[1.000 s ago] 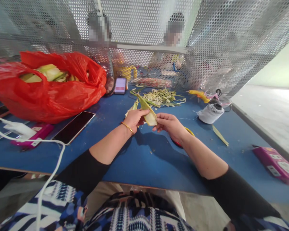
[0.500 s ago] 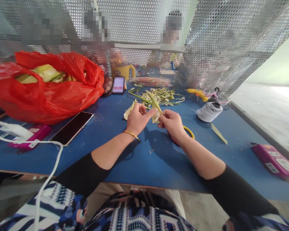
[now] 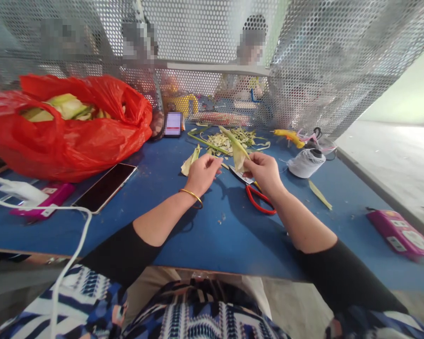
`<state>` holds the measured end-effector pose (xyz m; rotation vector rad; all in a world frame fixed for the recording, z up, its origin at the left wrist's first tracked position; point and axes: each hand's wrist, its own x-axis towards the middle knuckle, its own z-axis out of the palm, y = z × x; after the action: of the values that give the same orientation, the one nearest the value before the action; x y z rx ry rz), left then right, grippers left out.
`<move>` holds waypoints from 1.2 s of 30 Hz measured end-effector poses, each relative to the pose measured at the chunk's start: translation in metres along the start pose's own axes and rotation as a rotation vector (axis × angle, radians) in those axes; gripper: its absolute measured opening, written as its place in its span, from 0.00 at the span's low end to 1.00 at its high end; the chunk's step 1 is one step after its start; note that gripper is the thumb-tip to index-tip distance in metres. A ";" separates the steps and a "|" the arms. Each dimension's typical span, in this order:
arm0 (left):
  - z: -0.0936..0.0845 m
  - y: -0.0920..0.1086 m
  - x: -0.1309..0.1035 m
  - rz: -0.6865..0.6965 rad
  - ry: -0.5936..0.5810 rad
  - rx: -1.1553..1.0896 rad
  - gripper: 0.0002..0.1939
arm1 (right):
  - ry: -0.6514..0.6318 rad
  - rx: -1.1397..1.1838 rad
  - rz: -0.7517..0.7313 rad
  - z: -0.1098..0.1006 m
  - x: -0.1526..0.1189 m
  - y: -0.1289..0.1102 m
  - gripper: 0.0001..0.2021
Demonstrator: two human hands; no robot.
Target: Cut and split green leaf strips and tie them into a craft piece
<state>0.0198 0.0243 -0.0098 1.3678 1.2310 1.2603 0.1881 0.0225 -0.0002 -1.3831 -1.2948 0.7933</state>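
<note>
A pale green corn husk leaf (image 3: 237,153) stands up from the fingers of my right hand (image 3: 263,170), pinched near its lower end. My left hand (image 3: 205,173), apart from that leaf, has thumb and fingertips pressed together. Whether something small is between them I cannot make out. Below my right hand lie scissors (image 3: 257,201) with red and yellow handles, partly hidden by the hand. Another husk piece (image 3: 191,161) rests just behind my left hand. Beyond both hands is a heap of husk strips (image 3: 233,140).
A red plastic bag (image 3: 102,150) of husks and a phone (image 3: 106,188) are at left, near a purple box (image 3: 58,197) and white cable. At right are a thread spool (image 3: 306,163), a yellow glue gun (image 3: 289,137) and another purple box (image 3: 401,230). A perforated metal screen (image 3: 205,33) stands behind.
My hands have moved apart. The husk leaf, earlier between both hands, is now in my right hand alone, shifted slightly right. More of the scissors now shows.
</note>
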 end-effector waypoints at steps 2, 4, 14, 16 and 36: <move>0.002 0.000 -0.003 0.064 -0.043 0.055 0.15 | -0.086 0.004 0.007 0.003 -0.004 0.000 0.10; 0.004 0.001 -0.006 0.061 -0.099 0.071 0.19 | -0.238 0.046 0.028 0.009 -0.010 -0.002 0.11; -0.003 -0.006 0.004 0.013 -0.044 0.173 0.13 | 0.044 -0.010 0.030 -0.014 0.009 -0.001 0.11; -0.006 -0.005 0.006 0.019 0.034 0.217 0.13 | 0.222 0.045 0.078 -0.026 0.017 -0.001 0.10; -0.009 0.007 0.007 -0.201 -0.038 -0.226 0.18 | -0.499 0.075 0.222 0.009 -0.018 -0.012 0.18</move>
<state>0.0114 0.0301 -0.0009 1.0732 1.1312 1.1871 0.1722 0.0058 0.0061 -1.3290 -1.4785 1.3902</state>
